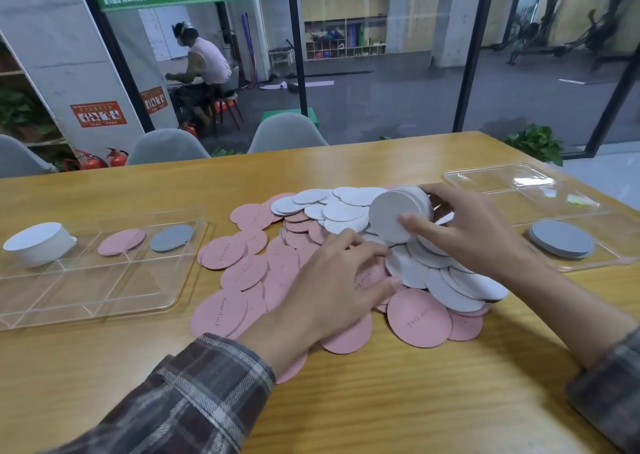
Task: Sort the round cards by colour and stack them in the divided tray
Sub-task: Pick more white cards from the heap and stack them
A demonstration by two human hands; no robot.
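Note:
A loose pile of pink round cards (pixel 239 273) and white round cards (pixel 343 211) covers the middle of the table. My right hand (pixel 464 228) is shut on a thick stack of white cards (pixel 394 214), held on edge above the pile. My left hand (pixel 332 280) lies flat on the pile, fingers spread over pink and white cards. The clear divided tray (pixel 86 301) at the left holds a white stack (pixel 38 242), a pink card (pixel 121 241) and a grey card (pixel 171 237) in its far compartments.
A second clear divided tray (pixel 512 180) stands at the right with a short grey stack (pixel 561 239) in its near part. Grey chairs (pixel 285 135) line the far table edge. Behind the glass wall a person sits in a gym room.

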